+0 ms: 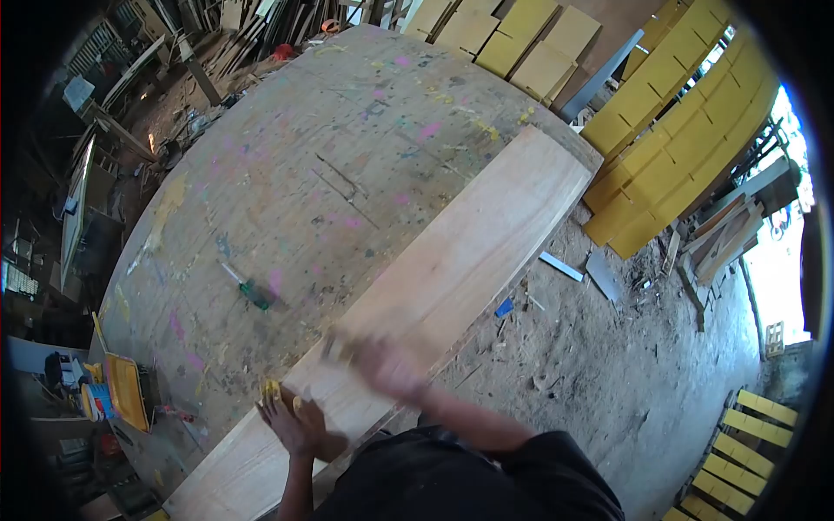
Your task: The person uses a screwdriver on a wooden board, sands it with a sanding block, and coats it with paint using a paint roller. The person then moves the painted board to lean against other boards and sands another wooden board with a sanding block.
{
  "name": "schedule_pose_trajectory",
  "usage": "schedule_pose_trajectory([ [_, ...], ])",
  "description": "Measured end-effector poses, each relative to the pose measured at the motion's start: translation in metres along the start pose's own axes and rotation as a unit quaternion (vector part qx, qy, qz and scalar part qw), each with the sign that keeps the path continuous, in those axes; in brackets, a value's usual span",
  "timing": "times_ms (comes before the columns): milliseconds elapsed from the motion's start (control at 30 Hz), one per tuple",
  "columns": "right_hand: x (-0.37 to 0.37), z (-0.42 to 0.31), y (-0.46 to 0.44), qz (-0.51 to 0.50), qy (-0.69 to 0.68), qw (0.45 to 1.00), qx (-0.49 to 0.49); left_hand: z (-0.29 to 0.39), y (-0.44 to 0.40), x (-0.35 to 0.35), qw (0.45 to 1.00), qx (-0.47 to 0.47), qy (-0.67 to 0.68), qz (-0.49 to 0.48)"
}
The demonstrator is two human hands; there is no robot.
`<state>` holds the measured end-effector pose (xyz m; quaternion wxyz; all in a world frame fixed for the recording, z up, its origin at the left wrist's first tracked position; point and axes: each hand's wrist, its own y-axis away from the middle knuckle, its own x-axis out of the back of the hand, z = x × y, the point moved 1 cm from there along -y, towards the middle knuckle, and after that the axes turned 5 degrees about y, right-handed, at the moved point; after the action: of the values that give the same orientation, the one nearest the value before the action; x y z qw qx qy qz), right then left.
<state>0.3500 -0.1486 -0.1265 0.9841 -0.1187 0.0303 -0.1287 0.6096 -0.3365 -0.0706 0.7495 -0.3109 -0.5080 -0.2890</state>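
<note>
A long pale wooden board [460, 260] lies diagonally along the edge of a paint-spotted table [287, 182]. On the board's lower part rests my left hand [291, 423], its fingers spread toward the far edge and yellow stains on the fingertips. My right hand [389, 368] is over the middle of the board, blurred by motion. Its fingers are bent around something small and brownish at their tips, too smeared to identify. A screwdriver with a green handle [254, 293] lies on the table beyond the board.
Yellow slotted panels [669, 156] lean at the upper right. An orange tray [127, 392] stands at the table's left edge. Metal pieces [561, 267] and a blue scrap [505, 307] lie on the dirt floor at right. Yellow slats [734, 464] are at the lower right.
</note>
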Motion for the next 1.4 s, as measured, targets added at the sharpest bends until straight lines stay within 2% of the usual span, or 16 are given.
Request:
schedule_pose_trajectory([
  [33,0.023,0.009,0.000,0.094,0.256,0.961,0.051,-0.001,0.001,0.000,1.000,-0.002,-0.008,-0.006],
  [67,0.010,0.020,0.004,0.122,-0.156,0.980,0.034,-0.004,0.003,-0.001,1.000,-0.004,-0.017,-0.013],
  [133,-0.091,0.021,0.018,0.049,-0.480,0.876,-0.002,-0.017,0.007,-0.007,1.000,-0.017,-0.019,-0.006],
  [233,-0.322,0.038,0.036,-0.120,-0.631,0.712,-0.284,-0.010,0.005,-0.008,1.000,-0.019,-0.018,0.006],
  [333,-0.401,0.075,0.033,-0.074,-0.488,0.757,-0.429,-0.011,0.006,-0.009,1.000,-0.007,-0.027,-0.003],
  [400,-0.410,0.043,0.030,-0.143,-0.584,0.690,-0.402,-0.011,0.005,-0.004,1.000,-0.003,-0.022,-0.008],
  [567,-0.174,0.024,0.026,0.051,-0.553,0.827,-0.090,-0.005,0.004,-0.006,0.999,-0.021,-0.032,0.000],
  [700,-0.385,0.014,0.056,-0.116,-0.531,0.806,-0.234,-0.019,0.011,-0.016,0.998,-0.046,-0.031,0.032],
  [733,-0.454,0.024,0.064,-0.183,-0.656,0.638,-0.360,-0.015,0.008,-0.015,0.998,-0.047,-0.030,0.032],
  [767,-0.480,0.067,0.052,-0.085,-0.506,0.766,-0.387,-0.013,0.008,-0.011,0.999,-0.024,-0.030,0.017],
  [800,-0.496,0.067,0.044,-0.087,-0.504,0.767,-0.388,-0.009,0.006,-0.010,1.000,-0.003,-0.030,0.002],
  [867,-0.511,0.058,0.038,-0.113,-0.512,0.718,-0.457,-0.014,0.009,-0.012,0.999,-0.023,-0.045,0.015],
  [1000,-0.384,0.041,0.005,-0.064,-0.626,0.713,-0.309,0.009,-0.002,-0.009,0.998,0.014,-0.052,0.029],
  [1100,-0.445,0.051,0.030,-0.085,-0.567,0.745,-0.341,0.007,-0.002,-0.006,0.998,0.016,-0.054,0.014],
  [1267,-0.511,0.068,0.043,-0.302,-0.449,0.690,-0.481,0.005,-0.002,-0.007,0.999,0.015,-0.044,0.006],
  [1400,-0.432,0.063,0.041,-0.114,-0.609,0.718,-0.317,0.013,-0.006,-0.006,0.999,0.023,-0.036,0.024],
])
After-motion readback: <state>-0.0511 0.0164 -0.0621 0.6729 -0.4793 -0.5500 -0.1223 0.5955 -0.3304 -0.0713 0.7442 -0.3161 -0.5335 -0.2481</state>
